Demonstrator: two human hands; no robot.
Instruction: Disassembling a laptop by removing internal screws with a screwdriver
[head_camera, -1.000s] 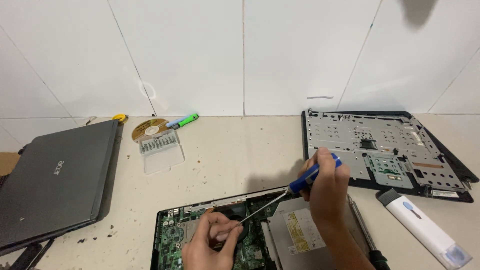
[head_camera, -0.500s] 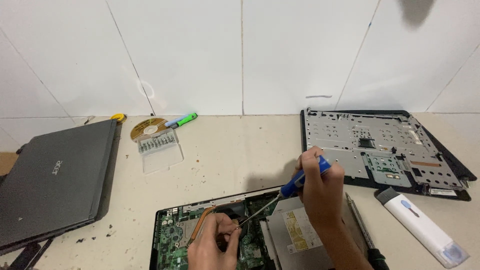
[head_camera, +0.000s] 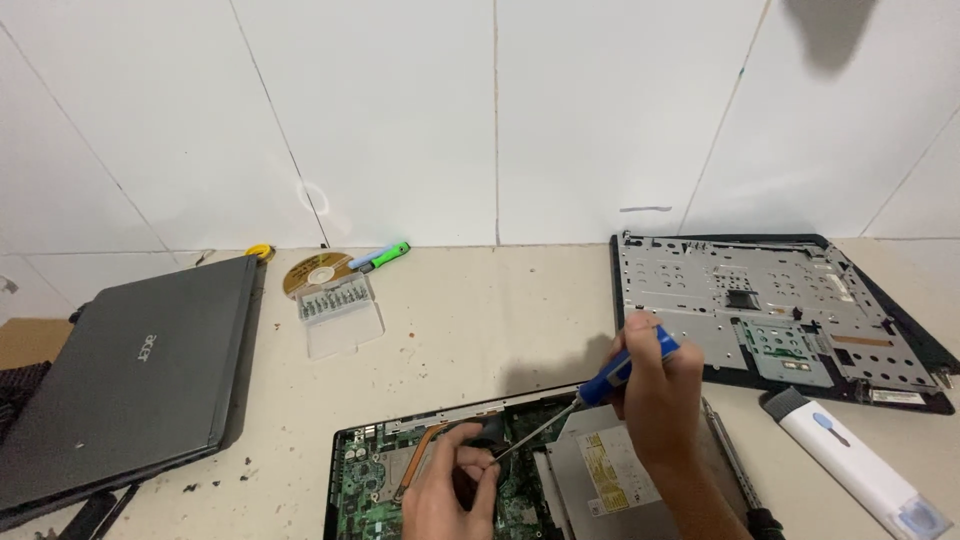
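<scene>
An opened laptop base (head_camera: 365, 470) lies at the bottom centre, its green circuit board, copper heat pipe and silver optical drive (head_camera: 600, 475) exposed. My right hand (head_camera: 655, 395) grips a blue-handled screwdriver (head_camera: 625, 368), its shaft slanting down-left to the board. My left hand (head_camera: 455, 485) rests on the board and pinches the screwdriver's tip area with its fingertips.
A closed grey laptop (head_camera: 130, 370) lies at the left. A removed laptop top cover (head_camera: 770, 315) lies upside down at the right. A clear bit case (head_camera: 340, 310), a disc (head_camera: 315, 272), a green-blue tool (head_camera: 380, 256) and a white cleaning tool (head_camera: 855, 465) sit on the beige counter.
Both hands have shifted slightly lower in view and the screwdriver tip stays at the board. The left fingers have closed in around the tip.
</scene>
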